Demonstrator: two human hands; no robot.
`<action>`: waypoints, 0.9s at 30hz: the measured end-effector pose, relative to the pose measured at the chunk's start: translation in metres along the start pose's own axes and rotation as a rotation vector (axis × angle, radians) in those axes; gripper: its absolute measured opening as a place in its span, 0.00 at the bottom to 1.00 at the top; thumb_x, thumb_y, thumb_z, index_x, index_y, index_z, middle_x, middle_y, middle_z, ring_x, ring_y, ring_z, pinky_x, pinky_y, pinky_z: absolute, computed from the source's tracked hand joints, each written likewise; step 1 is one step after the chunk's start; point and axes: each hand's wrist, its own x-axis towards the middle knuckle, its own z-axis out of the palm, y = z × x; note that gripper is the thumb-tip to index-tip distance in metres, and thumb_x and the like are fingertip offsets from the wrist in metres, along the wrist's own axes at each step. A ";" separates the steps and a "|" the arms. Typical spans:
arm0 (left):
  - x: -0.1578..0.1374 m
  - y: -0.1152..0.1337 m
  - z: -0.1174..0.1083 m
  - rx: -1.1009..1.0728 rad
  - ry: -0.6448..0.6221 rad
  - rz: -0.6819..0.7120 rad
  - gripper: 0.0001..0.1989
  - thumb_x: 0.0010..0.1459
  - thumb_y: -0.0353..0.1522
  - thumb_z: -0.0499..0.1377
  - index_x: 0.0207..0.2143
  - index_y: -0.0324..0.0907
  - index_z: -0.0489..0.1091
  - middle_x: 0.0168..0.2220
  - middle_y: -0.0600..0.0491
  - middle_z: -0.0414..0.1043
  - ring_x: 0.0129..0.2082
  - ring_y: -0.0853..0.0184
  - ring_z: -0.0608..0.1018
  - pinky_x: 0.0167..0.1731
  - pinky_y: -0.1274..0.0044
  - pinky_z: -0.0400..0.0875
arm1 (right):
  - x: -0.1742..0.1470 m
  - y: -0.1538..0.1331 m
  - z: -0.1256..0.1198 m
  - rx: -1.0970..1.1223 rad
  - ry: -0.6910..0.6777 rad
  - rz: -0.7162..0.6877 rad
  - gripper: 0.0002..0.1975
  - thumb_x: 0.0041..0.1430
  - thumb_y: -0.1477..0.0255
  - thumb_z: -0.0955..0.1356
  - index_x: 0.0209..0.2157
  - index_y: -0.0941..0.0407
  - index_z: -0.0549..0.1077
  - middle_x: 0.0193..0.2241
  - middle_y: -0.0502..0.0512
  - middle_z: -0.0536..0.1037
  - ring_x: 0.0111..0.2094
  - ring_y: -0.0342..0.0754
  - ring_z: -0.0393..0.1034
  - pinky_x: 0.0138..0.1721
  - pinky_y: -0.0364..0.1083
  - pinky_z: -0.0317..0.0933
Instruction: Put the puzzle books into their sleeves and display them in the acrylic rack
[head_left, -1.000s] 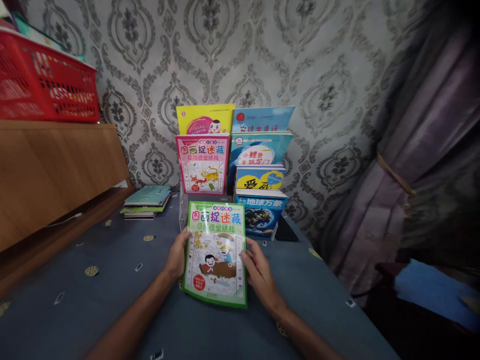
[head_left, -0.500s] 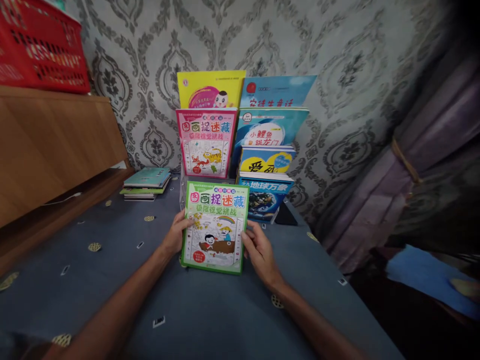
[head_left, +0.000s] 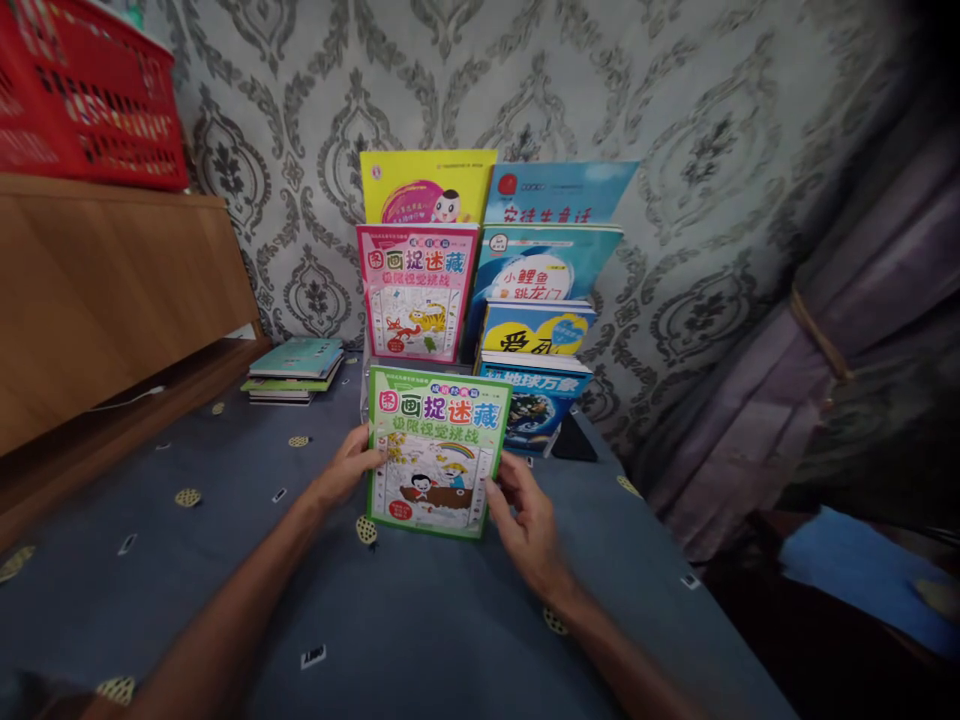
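A green picture book [head_left: 435, 460] with a cartoon cover is held upright between my two hands. My left hand [head_left: 352, 465] grips its left edge, thumb on the cover. On the opposite edge, my right hand [head_left: 525, 510] has its thumb at the front and its fingers behind. Just behind stands a book rack, mostly hidden by books. A pink book [head_left: 418, 295] is in it on the left, in front of a yellow book [head_left: 427, 185]. The blue earth book [head_left: 532, 415] at the lower right is partly covered by the green one.
More books, such as a teal one [head_left: 551, 265], stand at the rack's right side. Left of the rack lies a book stack [head_left: 292, 370]. A red basket [head_left: 97, 110] rests on a wooden cabinet [head_left: 112, 300]. A tied curtain [head_left: 750, 420] hangs at the right.
The green book has tilted, its top leaning to the right, and moved slightly right with my right hand. The whole view has shifted a little.
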 end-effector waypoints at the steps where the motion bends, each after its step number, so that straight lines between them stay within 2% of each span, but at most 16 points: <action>1: 0.000 0.004 -0.004 0.045 -0.052 0.007 0.21 0.42 0.33 0.67 0.42 0.40 0.77 0.42 0.47 0.83 0.46 0.52 0.82 0.47 0.66 0.75 | 0.000 0.000 0.000 -0.018 0.002 0.003 0.18 0.71 0.62 0.63 0.58 0.53 0.68 0.46 0.60 0.82 0.36 0.50 0.78 0.36 0.47 0.73; 4: -0.001 0.019 -0.012 0.166 -0.228 -0.003 0.23 0.47 0.34 0.67 0.48 0.40 0.76 0.50 0.46 0.81 0.55 0.50 0.78 0.57 0.62 0.69 | 0.001 -0.003 -0.002 -0.048 0.005 0.003 0.18 0.70 0.63 0.63 0.58 0.53 0.68 0.45 0.59 0.82 0.32 0.48 0.77 0.32 0.45 0.73; 6: -0.003 0.030 -0.015 0.234 -0.325 -0.021 0.24 0.50 0.35 0.66 0.51 0.40 0.74 0.52 0.46 0.79 0.57 0.51 0.76 0.59 0.61 0.68 | 0.002 -0.004 -0.003 -0.057 0.003 0.003 0.17 0.70 0.64 0.63 0.57 0.53 0.69 0.44 0.59 0.82 0.30 0.47 0.76 0.30 0.44 0.72; 8: -0.005 0.038 -0.017 0.306 -0.381 -0.036 0.25 0.53 0.36 0.64 0.54 0.41 0.72 0.52 0.46 0.78 0.54 0.53 0.76 0.55 0.64 0.71 | 0.002 -0.005 -0.003 -0.063 -0.003 0.007 0.17 0.70 0.64 0.63 0.56 0.53 0.69 0.44 0.59 0.82 0.29 0.46 0.75 0.29 0.44 0.72; 10: -0.007 0.042 -0.018 0.379 -0.404 -0.068 0.24 0.55 0.36 0.63 0.54 0.41 0.71 0.50 0.47 0.78 0.47 0.58 0.78 0.44 0.69 0.75 | 0.003 -0.005 -0.003 -0.067 -0.002 0.006 0.16 0.70 0.64 0.64 0.56 0.53 0.69 0.44 0.59 0.83 0.28 0.45 0.74 0.28 0.43 0.71; 12: -0.008 0.044 -0.019 0.436 -0.410 -0.122 0.23 0.55 0.35 0.62 0.54 0.41 0.70 0.47 0.48 0.78 0.36 0.64 0.77 0.33 0.75 0.73 | 0.003 -0.004 -0.002 -0.067 0.005 0.004 0.16 0.69 0.64 0.64 0.55 0.54 0.70 0.44 0.60 0.83 0.29 0.46 0.76 0.28 0.43 0.71; 14: -0.006 0.045 -0.020 0.459 -0.409 -0.168 0.23 0.52 0.33 0.60 0.53 0.40 0.69 0.43 0.51 0.77 0.30 0.69 0.74 0.27 0.78 0.70 | 0.006 -0.004 -0.001 -0.060 0.011 0.003 0.16 0.69 0.65 0.64 0.54 0.54 0.70 0.44 0.60 0.83 0.32 0.48 0.77 0.28 0.43 0.72; 16: -0.001 0.048 -0.020 0.458 -0.384 -0.167 0.23 0.50 0.31 0.59 0.51 0.40 0.69 0.40 0.52 0.75 0.29 0.70 0.73 0.26 0.78 0.70 | 0.013 -0.004 0.000 -0.054 0.022 0.002 0.15 0.68 0.65 0.64 0.54 0.54 0.70 0.44 0.61 0.83 0.34 0.49 0.79 0.27 0.43 0.71; 21: 0.019 0.056 -0.019 0.447 -0.233 -0.029 0.22 0.45 0.28 0.58 0.46 0.40 0.71 0.41 0.51 0.76 0.31 0.67 0.75 0.26 0.79 0.71 | 0.039 -0.009 0.004 -0.041 0.020 -0.009 0.17 0.68 0.63 0.64 0.54 0.55 0.68 0.47 0.64 0.82 0.33 0.49 0.78 0.28 0.45 0.71; 27: 0.028 0.035 -0.025 0.383 -0.204 -0.045 0.21 0.42 0.27 0.58 0.43 0.41 0.74 0.39 0.52 0.78 0.30 0.67 0.74 0.24 0.80 0.69 | 0.041 0.002 0.015 -0.096 0.022 -0.006 0.15 0.68 0.67 0.62 0.53 0.55 0.67 0.45 0.62 0.83 0.32 0.50 0.79 0.28 0.45 0.71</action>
